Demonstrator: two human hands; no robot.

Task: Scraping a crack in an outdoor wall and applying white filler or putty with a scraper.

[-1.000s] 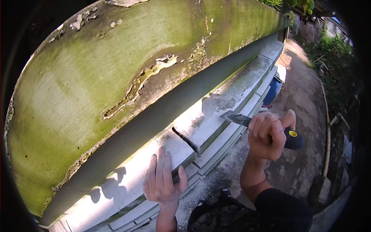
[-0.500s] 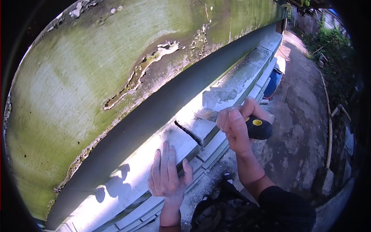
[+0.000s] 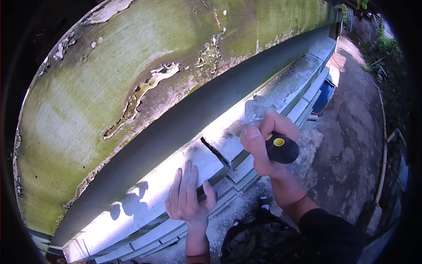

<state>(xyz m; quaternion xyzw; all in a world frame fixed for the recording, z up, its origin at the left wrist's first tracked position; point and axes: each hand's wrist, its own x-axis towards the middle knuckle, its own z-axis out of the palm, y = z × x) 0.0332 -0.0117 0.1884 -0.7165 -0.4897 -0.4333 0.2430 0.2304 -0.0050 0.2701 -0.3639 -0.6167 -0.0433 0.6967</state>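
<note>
Snugly within the curled right hand (image 3: 266, 141) — scraper (image 3: 285, 153); left hand (image 3: 189, 203) flat, thumb apart

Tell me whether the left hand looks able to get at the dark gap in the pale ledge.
Probably yes: the left hand lies open on the pale ledge near the dark gap, with nothing visible between; the right hand, gripping the scraper, is beyond it.

One left hand (image 3: 188, 204), one right hand (image 3: 260, 147), one black-handled scraper (image 3: 283, 151), one blue container (image 3: 323, 97)
</note>
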